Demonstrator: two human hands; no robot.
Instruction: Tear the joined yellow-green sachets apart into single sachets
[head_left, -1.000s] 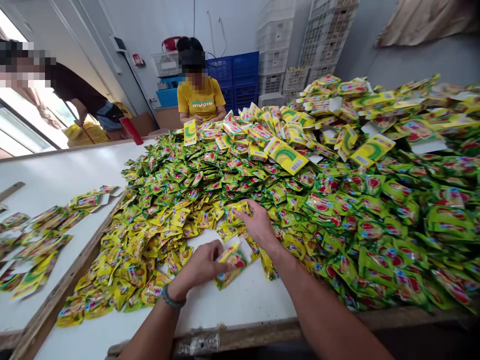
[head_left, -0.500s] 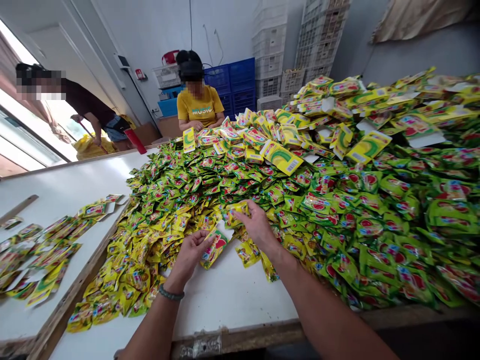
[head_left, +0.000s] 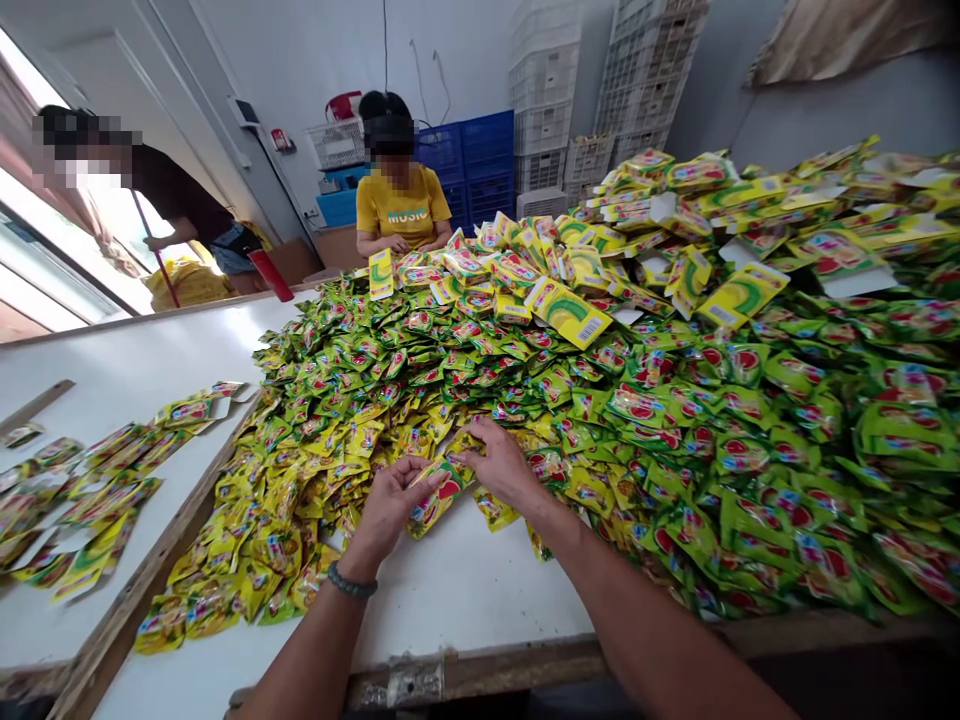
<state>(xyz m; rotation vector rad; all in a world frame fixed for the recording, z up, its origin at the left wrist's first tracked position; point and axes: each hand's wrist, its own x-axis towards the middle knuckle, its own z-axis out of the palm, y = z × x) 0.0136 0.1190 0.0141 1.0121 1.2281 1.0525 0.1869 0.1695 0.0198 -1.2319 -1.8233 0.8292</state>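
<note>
My left hand [head_left: 390, 500] is closed around the lower side of a small printed carton [head_left: 437, 497], yellow and green with red watermelon pictures, tilted with its upper end away from me. At that upper end my right hand [head_left: 499, 462] pinches a small yellow candy packet [head_left: 460, 441], its thumb against the carton's edge. The fingers partly cover the packet, so I cannot tell how much of it is inside the carton. Loose yellow packets [head_left: 277, 550] lie to the left of my hands, and green packets [head_left: 720, 450] are heaped to the right.
Flattish cartons [head_left: 570, 312] lie on top of the heap. A wooden strip [head_left: 161, 540] divides the white table [head_left: 480, 590]; more cartons [head_left: 112, 500] lie left of it. Across the table sits a person in a yellow shirt [head_left: 405, 205]; another person [head_left: 180, 205] bends at the left. Crates [head_left: 544, 110] stand behind.
My right hand has brought the yellow packet down and left to the carton's upper end. The white flap there is now covered. The carton stays in my left hand, shifted slightly right.
</note>
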